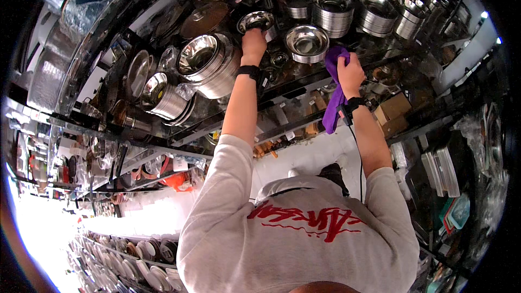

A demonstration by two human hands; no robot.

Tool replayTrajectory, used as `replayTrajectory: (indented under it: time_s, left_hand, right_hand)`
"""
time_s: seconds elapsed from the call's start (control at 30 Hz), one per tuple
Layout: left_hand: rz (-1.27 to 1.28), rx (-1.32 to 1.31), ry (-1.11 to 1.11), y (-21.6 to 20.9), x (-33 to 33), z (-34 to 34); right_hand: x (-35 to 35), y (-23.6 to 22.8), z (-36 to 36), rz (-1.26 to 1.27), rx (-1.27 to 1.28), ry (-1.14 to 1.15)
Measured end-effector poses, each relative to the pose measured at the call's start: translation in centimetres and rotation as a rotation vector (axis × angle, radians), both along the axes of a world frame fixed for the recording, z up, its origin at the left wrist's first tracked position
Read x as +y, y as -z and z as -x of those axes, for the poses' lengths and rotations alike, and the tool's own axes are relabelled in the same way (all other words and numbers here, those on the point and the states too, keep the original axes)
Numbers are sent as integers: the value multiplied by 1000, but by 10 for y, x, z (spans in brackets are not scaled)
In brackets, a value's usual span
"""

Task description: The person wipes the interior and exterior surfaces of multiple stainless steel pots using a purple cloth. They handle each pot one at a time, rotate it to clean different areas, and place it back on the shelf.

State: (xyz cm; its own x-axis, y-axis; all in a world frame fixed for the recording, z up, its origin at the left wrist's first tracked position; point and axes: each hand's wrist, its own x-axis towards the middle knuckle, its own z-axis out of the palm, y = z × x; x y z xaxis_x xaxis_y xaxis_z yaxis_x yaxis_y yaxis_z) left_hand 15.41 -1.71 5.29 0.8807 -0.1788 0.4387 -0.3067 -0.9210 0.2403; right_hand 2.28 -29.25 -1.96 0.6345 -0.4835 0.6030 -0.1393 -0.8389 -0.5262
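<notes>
My left hand (253,46) reaches forward to a small stainless steel bowl (255,19) on the shelf. Its fingers are closed over the bowl's near rim, and the fingertips are partly hidden. In my right hand (351,73) a purple cloth (332,116) is bunched, with its loose end hanging over the shelf's front edge. Just left of the cloth sits a shiny steel bowl (307,43), apart from both hands. A stack of larger steel bowls (198,57) stands to the left of my left wrist.
Stacks of steel bowls (332,13) crowd the far side of the glass shelf. More nested bowls (163,97) lie tilted at the left. Cardboard boxes (393,111) stand on a lower shelf at right. A black cable (358,152) hangs from my right wrist.
</notes>
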Motion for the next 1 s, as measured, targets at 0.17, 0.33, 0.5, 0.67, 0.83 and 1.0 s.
replayTrajectory:
  time_s: [0.17, 0.33, 0.5, 0.67, 0.83, 1.0]
  left_hand:
    - [159, -115, 71, -13, -2, 10]
    - [422, -334, 73, -27, -5, 25]
    - [639, -344, 4, -31, -14, 68]
    - [1055, 33, 129, -11, -3, 109]
    - [937, 154, 206, 6, 13, 138]
    - [1038, 107, 516, 11, 15, 158]
  right_hand:
    - [-3, 4, -1, -15, 34, 2]
    - [0, 1, 1, -20, 45, -7]
    - [-1, -2, 5, -48, 59, -37]
    - [-3, -1, 3, -123, 57, -66]
    - [-21, 3, 10, -549, 45, -287]
    - [-33, -4, 30, -1460, -225, -622]
